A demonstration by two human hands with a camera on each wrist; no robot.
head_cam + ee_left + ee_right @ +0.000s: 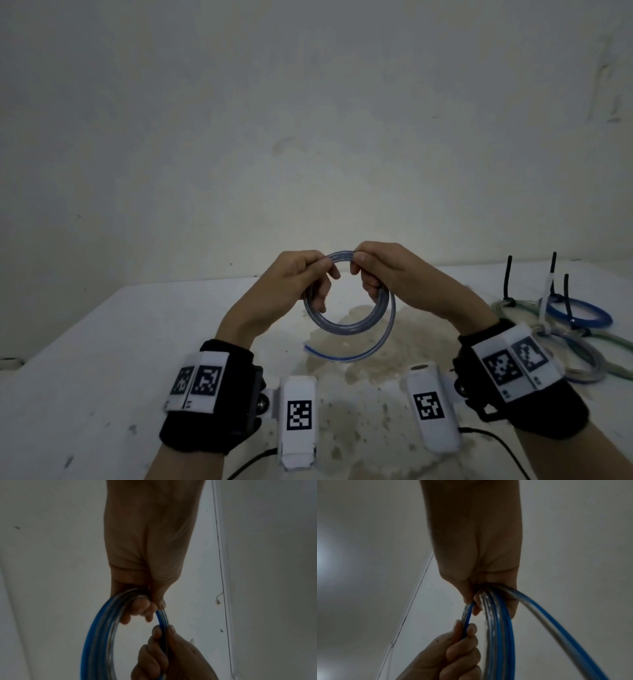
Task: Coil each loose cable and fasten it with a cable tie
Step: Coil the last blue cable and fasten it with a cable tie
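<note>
Between both grips (339, 270) — coiled cable (346, 322), aloft

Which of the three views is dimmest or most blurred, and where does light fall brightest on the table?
Head view: brightest, a pale pool on the table beneath the cable. Left wrist view: dark, the left hand shadowed. Right wrist view: dim too, the cable's trailing end streaked with blur beside the right hand.

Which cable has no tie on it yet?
The clear-and-blue cable held up between the left hand and right hand; the coils lying at right are already tied.
</note>
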